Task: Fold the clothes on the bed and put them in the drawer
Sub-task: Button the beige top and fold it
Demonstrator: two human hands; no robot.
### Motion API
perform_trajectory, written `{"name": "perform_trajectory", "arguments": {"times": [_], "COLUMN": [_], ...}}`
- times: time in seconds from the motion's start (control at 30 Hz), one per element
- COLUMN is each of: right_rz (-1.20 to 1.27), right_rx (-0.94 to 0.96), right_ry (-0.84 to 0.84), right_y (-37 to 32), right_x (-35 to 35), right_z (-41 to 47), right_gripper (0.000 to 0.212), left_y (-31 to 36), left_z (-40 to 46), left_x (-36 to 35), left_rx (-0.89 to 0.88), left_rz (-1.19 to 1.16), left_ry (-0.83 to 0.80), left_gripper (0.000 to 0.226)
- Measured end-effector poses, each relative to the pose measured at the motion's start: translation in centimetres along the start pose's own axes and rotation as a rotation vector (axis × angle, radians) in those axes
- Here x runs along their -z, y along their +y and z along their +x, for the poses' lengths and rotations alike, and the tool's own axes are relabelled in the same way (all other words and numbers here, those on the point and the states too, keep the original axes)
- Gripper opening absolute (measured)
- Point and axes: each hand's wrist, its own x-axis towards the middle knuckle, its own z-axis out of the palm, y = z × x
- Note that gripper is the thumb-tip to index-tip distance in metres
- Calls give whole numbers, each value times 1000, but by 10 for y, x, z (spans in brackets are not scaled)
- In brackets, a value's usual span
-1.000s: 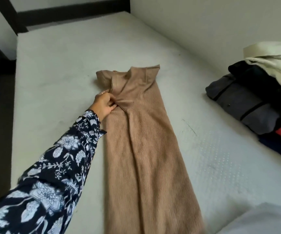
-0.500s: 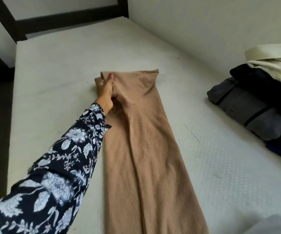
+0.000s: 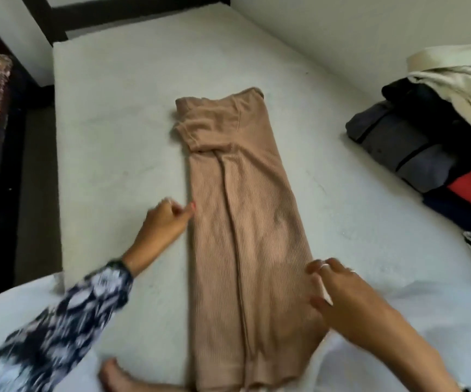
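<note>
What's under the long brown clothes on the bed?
The white mattress lies under the brown garment and shows all around it. Its top is folded onto itself; anything beneath the fabric is covered.

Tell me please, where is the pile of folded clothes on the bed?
In the head view, the pile of folded clothes sits at the right edge of the mattress, near the wall, right of the tan garment.

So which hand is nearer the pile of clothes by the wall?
Right. The right hand is at the tan garment's near right edge, on the pile's side; the left hand touches its left edge, farther away.
</note>
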Motion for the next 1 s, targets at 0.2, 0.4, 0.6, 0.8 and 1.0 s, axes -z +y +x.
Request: {"name": "perform_trajectory", "arguments": {"times": [0.2,0.4,0.6,0.8,1.0], "right_rz": [70,327,775,812,947], "right_rx": [-183,56,-9,161,134], "right_ry": [-85,79,120,-40,-291], "right_y": [3,-2,-12,4,13], "right_x": [-19,-32,-36,-10,7], "right_z": [-16,-23,-56,-120,-135], "right_gripper": [65,53,16,16,31], "left_y": [-36,-19,-12,-28,-17], "left_z": [-147,-190,-208,-228,-243], "left_x": [-23,-39,-25,44,83], "left_rx": [-72,-15,220,22,48], "left_rz": [241,-438,-656,-540,-596], "left_ry": [-189,-65,-263,-547,-862], "left_gripper": [53,19,59,63,69]}}
